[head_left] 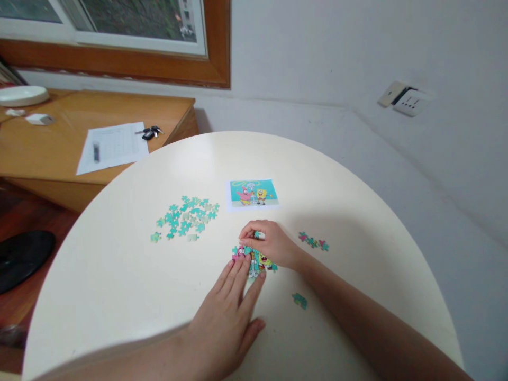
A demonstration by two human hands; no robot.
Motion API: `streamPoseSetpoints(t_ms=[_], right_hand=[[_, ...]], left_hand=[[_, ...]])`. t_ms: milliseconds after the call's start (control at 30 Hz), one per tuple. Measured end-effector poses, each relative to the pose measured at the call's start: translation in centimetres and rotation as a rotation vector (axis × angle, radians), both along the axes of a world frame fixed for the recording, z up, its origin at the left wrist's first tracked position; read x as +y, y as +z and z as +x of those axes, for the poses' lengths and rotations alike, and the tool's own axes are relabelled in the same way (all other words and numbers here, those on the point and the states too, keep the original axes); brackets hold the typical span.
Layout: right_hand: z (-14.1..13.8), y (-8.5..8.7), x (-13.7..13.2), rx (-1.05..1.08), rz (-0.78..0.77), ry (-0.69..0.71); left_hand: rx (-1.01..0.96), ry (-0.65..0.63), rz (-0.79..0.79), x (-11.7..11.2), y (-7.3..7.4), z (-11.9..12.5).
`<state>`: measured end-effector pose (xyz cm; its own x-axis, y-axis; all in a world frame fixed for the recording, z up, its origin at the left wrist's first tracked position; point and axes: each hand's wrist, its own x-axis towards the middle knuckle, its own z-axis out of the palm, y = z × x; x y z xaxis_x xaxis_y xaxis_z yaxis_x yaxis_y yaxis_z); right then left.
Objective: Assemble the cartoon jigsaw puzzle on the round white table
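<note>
A partly joined cartoon puzzle (254, 260) lies on the round cream table (119, 275). My left hand (228, 317) lies flat with fingers stretched out, its fingertips resting on the joined part's near edge. My right hand (270, 243) is curled over the far edge and pinches a small teal puzzle piece (257, 234) between thumb and fingers. A heap of loose teal pieces (186, 216) sits to the left. The reference picture card (252, 193) lies just beyond the hands.
A short strip of joined pieces (313, 242) lies right of my right hand, and a small teal cluster (300, 300) sits nearer me. Beyond the table stands a wooden desk (51, 153) with a paper sheet (113, 146), keys (150, 132) and a white plate (21, 95). A wall socket (405, 98) is at right.
</note>
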<state>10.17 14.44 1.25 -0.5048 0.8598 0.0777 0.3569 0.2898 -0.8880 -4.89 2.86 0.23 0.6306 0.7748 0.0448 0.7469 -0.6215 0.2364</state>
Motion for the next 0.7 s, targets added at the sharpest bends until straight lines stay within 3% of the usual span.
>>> streamPoseSetpoints(t_ms=[333,700], right_hand=[[-0.1,-0.7,0.1,-0.069,0.199,-0.018],[-0.3,-1.3,-0.1,-0.134,0.262,-0.027]], left_hand=[[0.000,0.007,0.002,0.0,0.1,0.1],[0.007,0.014,-0.008,0.0,0.3,0.0]])
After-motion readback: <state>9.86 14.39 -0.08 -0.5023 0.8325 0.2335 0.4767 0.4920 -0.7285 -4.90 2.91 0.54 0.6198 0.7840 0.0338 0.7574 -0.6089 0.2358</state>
